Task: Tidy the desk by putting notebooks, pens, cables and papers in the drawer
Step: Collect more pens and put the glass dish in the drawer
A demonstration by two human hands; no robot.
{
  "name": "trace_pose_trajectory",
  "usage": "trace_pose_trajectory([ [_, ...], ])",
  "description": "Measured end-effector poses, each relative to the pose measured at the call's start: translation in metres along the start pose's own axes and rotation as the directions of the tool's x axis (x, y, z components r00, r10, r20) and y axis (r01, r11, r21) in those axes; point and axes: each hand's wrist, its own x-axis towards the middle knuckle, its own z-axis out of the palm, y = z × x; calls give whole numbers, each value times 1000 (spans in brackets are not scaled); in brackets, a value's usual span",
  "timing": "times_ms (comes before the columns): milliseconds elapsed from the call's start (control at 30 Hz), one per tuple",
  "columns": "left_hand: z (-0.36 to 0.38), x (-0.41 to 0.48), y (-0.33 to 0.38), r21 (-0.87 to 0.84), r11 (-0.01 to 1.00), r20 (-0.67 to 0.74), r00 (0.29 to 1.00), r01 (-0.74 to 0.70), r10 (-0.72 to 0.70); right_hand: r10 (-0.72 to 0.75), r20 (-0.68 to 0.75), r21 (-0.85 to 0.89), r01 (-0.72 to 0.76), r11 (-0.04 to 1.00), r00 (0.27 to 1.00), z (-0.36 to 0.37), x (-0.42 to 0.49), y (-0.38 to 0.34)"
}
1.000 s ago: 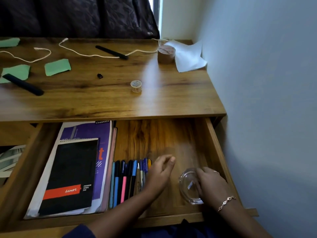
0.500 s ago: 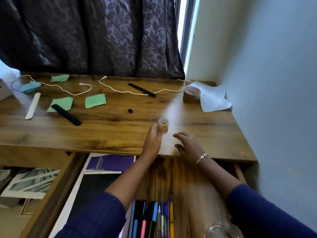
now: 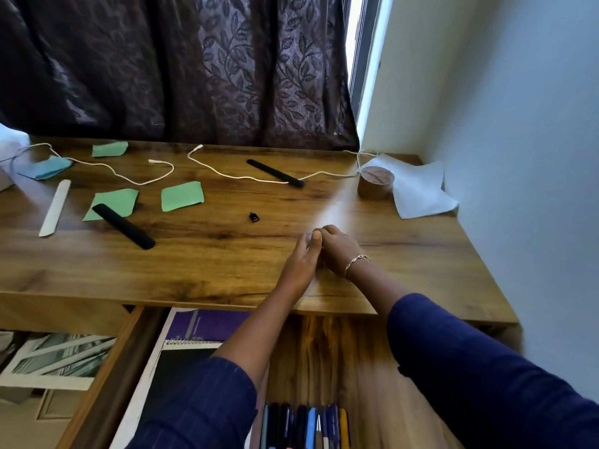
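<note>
Since the drawer [image 3: 107, 377] hangs open under the desk [image 3: 210, 270], what is already stowed sits nearest me. The pens [image 3: 304, 426] are lined side by side at its front and the notebooks [image 3: 207, 325] lie flat along its left side, which leaves bare floor on the right for more.

Both my arms reach over the drawer to the front right of the desk, where the left hand [image 3: 299, 259] and right hand [image 3: 338, 251] touch. The right hand's fingers curl down toward the wood and the left's lie straighter against them. I judge they are closing from two sides on something small, so it cannot skid away. It is hidden and the fingers are blurred, so I cannot tell whether either hand grips anything.

Past them a black cap [image 3: 254, 217] lies alone. Further left the green papers [image 3: 182, 196] are scattered flat, one of them pinned under a black bar [image 3: 123, 226], with a white strip [image 3: 55, 207] beside it. The cables [image 3: 256, 178] snake uncoiled along the back and will need gathering before they fit. At the far right a tape roll [image 3: 375, 183] stands upright, touching the white sheet [image 3: 421, 192] by the wall. The curtain [image 3: 194, 66] hangs behind everything.
</note>
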Motion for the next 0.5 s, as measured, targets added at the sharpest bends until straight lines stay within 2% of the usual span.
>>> trace_pose_trajectory([
  [300,-1,-42,9,-168,984,31,997,-66,72,-19,-70,119,28,993,997,-28,-55,6],
  [367,4,-62,7,-180,982,68,995,-60,74,-18,-30,139,22,990,999,-34,-83,10],
  [500,21,-112,-11,-142,988,155,984,-67,89,-9,137,169,-15,985,990,-30,-146,11],
])
